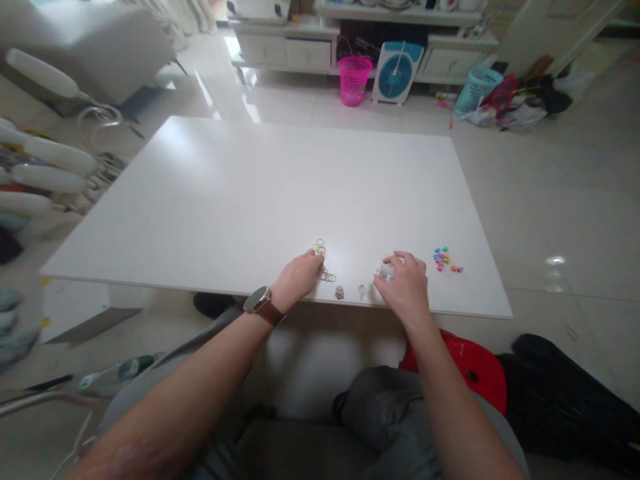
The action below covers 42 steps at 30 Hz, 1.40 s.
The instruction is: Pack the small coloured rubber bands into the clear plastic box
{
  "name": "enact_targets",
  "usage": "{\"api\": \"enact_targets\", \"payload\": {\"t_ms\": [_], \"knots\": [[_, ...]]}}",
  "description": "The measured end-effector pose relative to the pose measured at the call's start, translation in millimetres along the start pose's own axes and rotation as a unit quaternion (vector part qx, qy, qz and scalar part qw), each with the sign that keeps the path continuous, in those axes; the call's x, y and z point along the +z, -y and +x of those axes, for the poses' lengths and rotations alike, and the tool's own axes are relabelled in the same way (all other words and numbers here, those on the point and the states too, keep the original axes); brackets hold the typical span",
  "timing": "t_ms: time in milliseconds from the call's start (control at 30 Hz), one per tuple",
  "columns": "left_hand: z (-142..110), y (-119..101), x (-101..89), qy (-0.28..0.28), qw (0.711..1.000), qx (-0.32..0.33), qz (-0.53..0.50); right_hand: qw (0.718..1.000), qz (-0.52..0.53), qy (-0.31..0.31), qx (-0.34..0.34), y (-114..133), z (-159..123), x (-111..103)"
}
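My left hand [299,279], with a brown-strapped watch on the wrist, rests at the near edge of the white table [260,193], its fingers curled onto a small heap of thin metal rings [323,259]. My right hand [406,283] lies a little to the right, fingers closed over a small clear object [385,270] that I cannot identify. Between the two hands lie a tiny yellow-and-blue charm [339,292] and a small clear piece [361,291]. A cluster of small colourful beads [443,258] lies just right of my right hand.
I sit on a red stool [473,363]. Beyond the table stand a pink basket [354,79], a blue-and-white fan [397,72], a teal basket [475,89] and white cabinets [300,50]. A rack with white hangers [45,160] stands to the left. A dark bag [560,387] lies at right.
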<state>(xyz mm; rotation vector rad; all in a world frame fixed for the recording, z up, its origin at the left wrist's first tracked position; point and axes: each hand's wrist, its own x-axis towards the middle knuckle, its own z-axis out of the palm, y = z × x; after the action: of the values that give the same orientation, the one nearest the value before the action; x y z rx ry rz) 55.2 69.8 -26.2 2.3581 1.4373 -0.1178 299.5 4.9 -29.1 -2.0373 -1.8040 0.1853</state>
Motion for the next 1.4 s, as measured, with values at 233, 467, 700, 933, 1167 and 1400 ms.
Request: {"api": "enact_targets", "payload": {"t_ms": [233,467,700,933,1167,1400], "knots": [[2,11,-16.0,0.000,0.999,-0.035,-0.023,0.997,0.022,0.053,-0.054,-16,-3,17],[-3,6,-23.7,-0.003,0.998,0.004,-0.070,0.990,0.070,0.078,-0.092,10,8,26],[-5,-5,-12.1,0.023,0.995,0.072,-0.062,0.981,0.084,0.110,-0.138,17,6,30],[-11,-23,6.6,0.040,0.987,0.141,-0.063,0.977,0.080,0.124,-0.151,17,4,30],[-16,-34,19.2,0.037,0.989,0.144,-0.013,0.975,0.082,0.133,-0.159,19,4,29],[-13,-35,7.2,0.059,0.990,0.131,-0.001,0.973,0.093,0.134,-0.164,17,5,28]]}}
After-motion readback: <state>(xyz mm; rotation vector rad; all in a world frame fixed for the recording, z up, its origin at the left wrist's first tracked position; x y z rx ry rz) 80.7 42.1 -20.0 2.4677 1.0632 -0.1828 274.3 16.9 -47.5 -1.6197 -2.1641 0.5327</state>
